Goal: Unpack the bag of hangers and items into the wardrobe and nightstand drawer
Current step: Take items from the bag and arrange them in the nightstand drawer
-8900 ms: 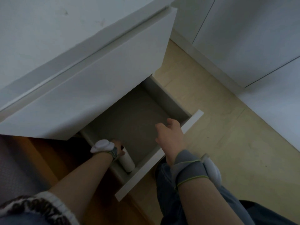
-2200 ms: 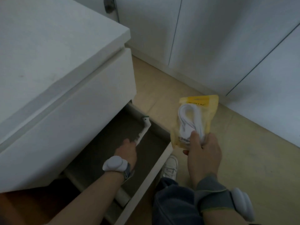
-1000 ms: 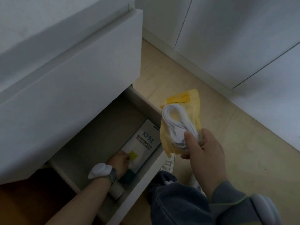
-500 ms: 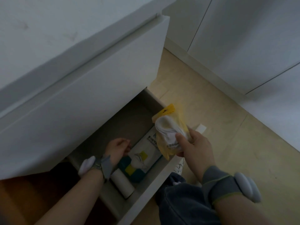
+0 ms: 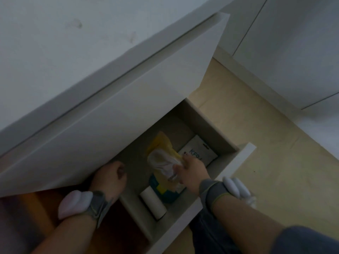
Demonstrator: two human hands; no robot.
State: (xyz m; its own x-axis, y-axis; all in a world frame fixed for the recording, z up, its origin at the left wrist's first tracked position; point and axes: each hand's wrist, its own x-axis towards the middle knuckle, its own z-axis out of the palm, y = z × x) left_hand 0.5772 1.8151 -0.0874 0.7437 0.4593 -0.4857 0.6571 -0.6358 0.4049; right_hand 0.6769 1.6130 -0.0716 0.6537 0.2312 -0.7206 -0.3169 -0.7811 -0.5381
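My right hand (image 5: 192,169) pinches the lower end of the yellow cable pouch (image 5: 160,146), thumb and fingers closed on it. Half a second ago I held it above the drawer's front edge; now it is down inside the drawer (image 5: 208,123), tilted with its top leaning toward the back, lying partly over the mask pack (image 5: 199,154). So this item is as good as delivered, and I judge that only letting go is left before I go back for the next thing. My right forearm reaches in over the drawer front, wrist bent downward, palm turned to the pouch. My left hand (image 5: 110,177) has pulled back from the mask pack to the drawer's left side, just under the closed upper drawer front; its fingers are curled in, with nothing in them that I can see. The white roll (image 5: 153,204) lies at the near corner, just beside the mask pack's teal end. Above all this sits the nightstand (image 5: 82,52), and beyond it the wardrobe doors (image 5: 293,43).
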